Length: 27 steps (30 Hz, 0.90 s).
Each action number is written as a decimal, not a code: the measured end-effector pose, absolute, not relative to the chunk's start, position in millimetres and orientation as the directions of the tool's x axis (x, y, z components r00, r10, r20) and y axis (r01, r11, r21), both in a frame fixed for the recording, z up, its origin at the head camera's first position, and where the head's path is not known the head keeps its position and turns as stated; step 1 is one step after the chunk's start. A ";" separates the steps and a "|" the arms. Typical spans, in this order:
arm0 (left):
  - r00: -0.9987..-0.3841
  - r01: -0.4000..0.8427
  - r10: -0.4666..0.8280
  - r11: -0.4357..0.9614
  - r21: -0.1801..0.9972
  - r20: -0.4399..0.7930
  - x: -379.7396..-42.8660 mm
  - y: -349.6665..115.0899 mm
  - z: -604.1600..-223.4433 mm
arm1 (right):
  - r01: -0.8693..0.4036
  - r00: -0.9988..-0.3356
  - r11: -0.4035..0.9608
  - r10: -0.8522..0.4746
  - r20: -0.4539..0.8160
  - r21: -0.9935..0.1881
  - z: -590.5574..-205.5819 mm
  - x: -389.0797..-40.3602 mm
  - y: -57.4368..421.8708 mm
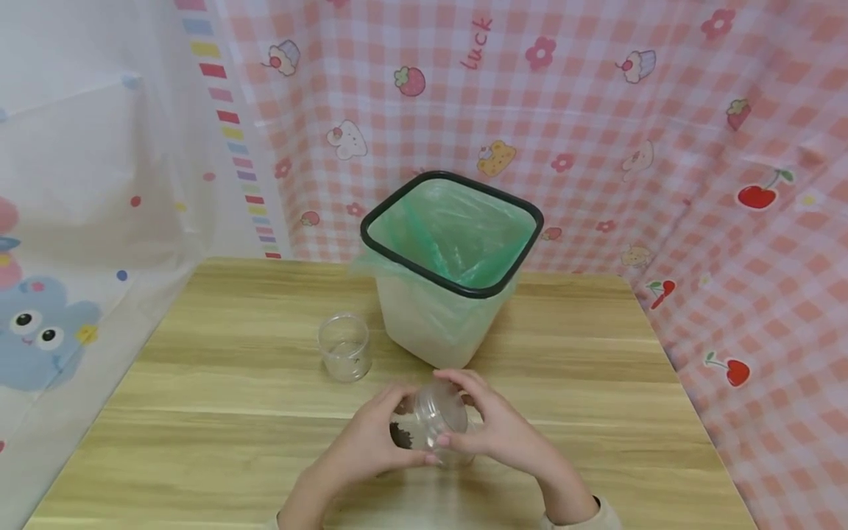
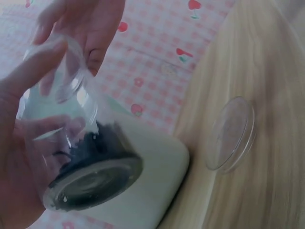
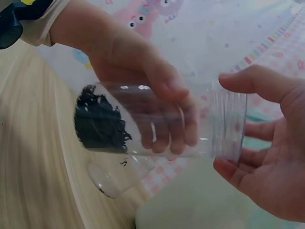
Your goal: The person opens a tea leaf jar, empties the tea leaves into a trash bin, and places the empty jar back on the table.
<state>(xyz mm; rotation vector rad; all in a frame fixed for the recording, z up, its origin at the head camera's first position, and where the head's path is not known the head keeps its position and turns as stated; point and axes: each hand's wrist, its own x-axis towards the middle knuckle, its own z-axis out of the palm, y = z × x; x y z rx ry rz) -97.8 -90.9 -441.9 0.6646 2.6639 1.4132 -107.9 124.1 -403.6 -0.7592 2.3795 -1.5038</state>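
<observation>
A clear jar (image 3: 157, 119) with dark, shrivelled bits (image 3: 100, 119) at its base lies on its side in both hands. My left hand (image 1: 367, 438) wraps round the jar's body, fingers behind it in the right wrist view. With thumb and fingertips, my right hand (image 1: 497, 430) grips the ribbed end of the jar. Ahead and to the left stands a clear cup (image 1: 344, 350) with a small dark fleck inside. A clear round lid-like piece (image 2: 232, 133) lies on the table, mostly covered by the hands and jar in the head view.
A pale bin (image 1: 440, 316) with a black rim (image 1: 457, 285) and green liner bag (image 1: 457, 235) stands just beyond the hands. The wooden table (image 1: 218, 383) meets a pink checked cloth (image 1: 450, 118) at the back and right, a white printed cloth (image 1: 86, 169) at left.
</observation>
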 end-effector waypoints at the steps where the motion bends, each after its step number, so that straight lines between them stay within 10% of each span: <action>1: -0.904 0.335 0.407 0.477 0.812 0.134 -97.9 -92.0 -441.5 | -0.320 -0.828 0.323 -0.552 0.098 -0.891 -404.2 -108.4 125.2; 17: -0.869 0.323 0.484 0.396 0.860 0.103 -97.1 -96.4 -442.7 | -0.318 -0.648 -0.040 -0.720 0.248 -0.947 -413.3 -112.5 133.0; 27: -0.867 0.284 0.482 0.272 0.919 0.126 -97.4 -98.4 -442.9 | -0.076 -0.713 -0.125 -0.687 0.142 -0.989 -423.2 -116.1 143.7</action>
